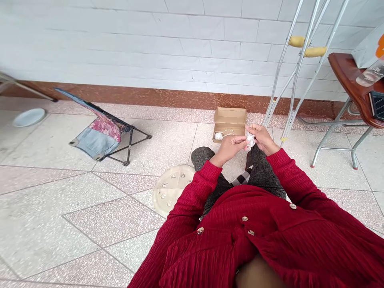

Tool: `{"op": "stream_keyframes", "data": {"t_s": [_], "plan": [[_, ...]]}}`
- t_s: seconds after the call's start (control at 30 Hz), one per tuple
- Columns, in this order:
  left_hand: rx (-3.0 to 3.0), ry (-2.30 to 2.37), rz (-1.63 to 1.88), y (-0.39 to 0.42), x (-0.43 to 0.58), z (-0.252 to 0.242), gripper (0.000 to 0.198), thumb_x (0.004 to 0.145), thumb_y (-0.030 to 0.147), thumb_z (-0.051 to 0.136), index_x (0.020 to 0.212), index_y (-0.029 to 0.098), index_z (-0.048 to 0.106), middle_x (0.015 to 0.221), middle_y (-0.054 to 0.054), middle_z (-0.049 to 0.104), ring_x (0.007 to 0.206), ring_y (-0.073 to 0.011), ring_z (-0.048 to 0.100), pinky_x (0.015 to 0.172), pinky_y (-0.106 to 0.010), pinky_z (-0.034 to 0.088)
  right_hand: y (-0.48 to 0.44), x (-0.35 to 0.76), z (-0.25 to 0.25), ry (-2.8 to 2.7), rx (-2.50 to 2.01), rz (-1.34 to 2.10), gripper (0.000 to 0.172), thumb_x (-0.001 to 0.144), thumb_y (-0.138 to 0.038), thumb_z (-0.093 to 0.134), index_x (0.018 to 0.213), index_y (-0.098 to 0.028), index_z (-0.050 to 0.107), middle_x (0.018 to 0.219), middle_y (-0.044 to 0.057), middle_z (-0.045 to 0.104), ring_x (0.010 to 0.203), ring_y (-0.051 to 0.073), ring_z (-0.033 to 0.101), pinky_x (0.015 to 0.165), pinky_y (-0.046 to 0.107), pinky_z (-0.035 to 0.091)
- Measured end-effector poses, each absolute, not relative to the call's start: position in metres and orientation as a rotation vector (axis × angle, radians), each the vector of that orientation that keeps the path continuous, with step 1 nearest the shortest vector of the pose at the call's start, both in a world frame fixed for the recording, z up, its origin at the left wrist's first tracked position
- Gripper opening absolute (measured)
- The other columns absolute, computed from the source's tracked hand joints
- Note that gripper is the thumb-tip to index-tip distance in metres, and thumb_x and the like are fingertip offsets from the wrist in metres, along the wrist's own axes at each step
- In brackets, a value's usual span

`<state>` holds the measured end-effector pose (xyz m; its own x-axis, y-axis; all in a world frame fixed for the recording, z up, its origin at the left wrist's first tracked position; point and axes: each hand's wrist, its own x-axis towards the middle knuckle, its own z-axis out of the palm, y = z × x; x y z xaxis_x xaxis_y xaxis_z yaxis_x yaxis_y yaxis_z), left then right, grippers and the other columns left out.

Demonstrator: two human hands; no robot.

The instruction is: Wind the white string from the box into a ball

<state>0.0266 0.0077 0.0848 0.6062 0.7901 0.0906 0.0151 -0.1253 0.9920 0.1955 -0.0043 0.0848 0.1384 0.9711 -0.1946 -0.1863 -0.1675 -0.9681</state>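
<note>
A white item [251, 140] was gripped between left hand [228, 148] and right hand [262, 138]; dropping was risked by any loosened pinch.

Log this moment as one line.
left hand: holds white item | right hand: holds same item | cardboard box: open, on floor, white bundle inside | folding chair: left of box

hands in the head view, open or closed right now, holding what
Left hand: closed, fingertips pinching a small white bundle.
Right hand: closed, fingers on the same bundle; its exact makeup is unclear.
</note>
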Motion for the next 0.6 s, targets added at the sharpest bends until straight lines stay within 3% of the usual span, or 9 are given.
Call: {"op": "stream_keyframes", "data": {"t_s": [0.23, 0.4, 0.6], "plan": [[1.44, 0.754, 0.845, 0.019, 0.014, 0.085, 0.039, 0.078, 0.055, 0.082, 0.08, 0.016, 0.081, 0.073, -0.004, 0.075, 0.071, -0.0165, 0.067, 0.077, -0.03, 0.053, -0.01, 0.2, 0.101, -1.025, -1.169, 1.394, 0.056, 0.073, -0.07, 0.081, 0.078, -0.017, 0.063, 0.058, -0.004, 0.056, 0.042, 0.005, 0.045, 0.038, 0.018, 0.025], [1.387, 0.762, 0.887, 0.027, 0.0, 0.088, 0.036, 0.079, 0.051, 0.082, 0.092, 0.017, 0.083, 0.081, -0.005, 0.078, 0.078, -0.018, 0.07, 0.083, -0.032, 0.055, -0.018, 0.213, 0.115, -1.166, -1.148, 1.473, 0.049, 0.081, -0.06, 0.08, 0.102, -0.017, 0.072, 0.09, 0.002, 0.07, 0.046, 0.004, 0.052, 0.037, 0.019, 0.024], [1.368, 0.756, 0.919, 0.023, -0.003, 0.097, 0.032, 0.08, 0.049, 0.082, 0.087, 0.017, 0.083, 0.087, -0.005, 0.08, 0.085, -0.0204, 0.072, 0.091, -0.035, 0.054, -0.02, 0.206, 0.11, -1.209, -1.136, 1.275, 0.043, 0.08, -0.054, 0.082, 0.098, -0.018, 0.071, 0.07, -0.003, 0.067, 0.042, 0.005, 0.047, 0.039, 0.021, 0.031]]}}
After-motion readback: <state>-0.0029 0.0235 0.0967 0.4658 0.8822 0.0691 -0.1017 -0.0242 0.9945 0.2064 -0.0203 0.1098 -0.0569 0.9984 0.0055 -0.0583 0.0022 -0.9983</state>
